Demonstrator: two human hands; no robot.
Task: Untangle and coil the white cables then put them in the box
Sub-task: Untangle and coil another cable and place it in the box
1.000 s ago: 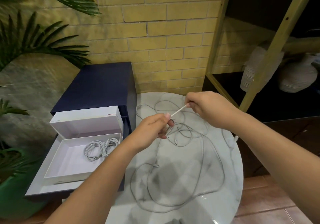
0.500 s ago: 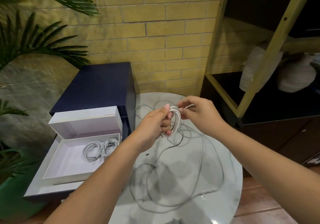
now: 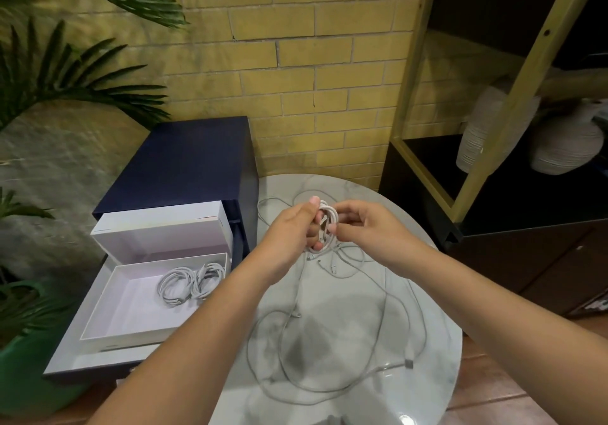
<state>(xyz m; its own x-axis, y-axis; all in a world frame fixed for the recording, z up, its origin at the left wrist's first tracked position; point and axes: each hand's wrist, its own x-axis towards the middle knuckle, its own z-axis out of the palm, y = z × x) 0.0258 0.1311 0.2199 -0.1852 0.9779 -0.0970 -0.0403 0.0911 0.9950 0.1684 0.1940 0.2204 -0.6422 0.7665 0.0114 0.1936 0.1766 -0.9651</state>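
The open white box (image 3: 98, 309) at the left holds two coiled cables (image 3: 190, 284), lying flat side by side near its back right corner. Over the table (image 3: 437, 293), the left hand (image 3: 292, 227) grips a small coil (image 3: 325, 224), its loops standing upright, long axis vertical. The right hand (image 3: 362, 224), just beside it, pinches the coil's right edge. Loose cables (image 3: 381, 319) sprawl tangled on the table below both hands.
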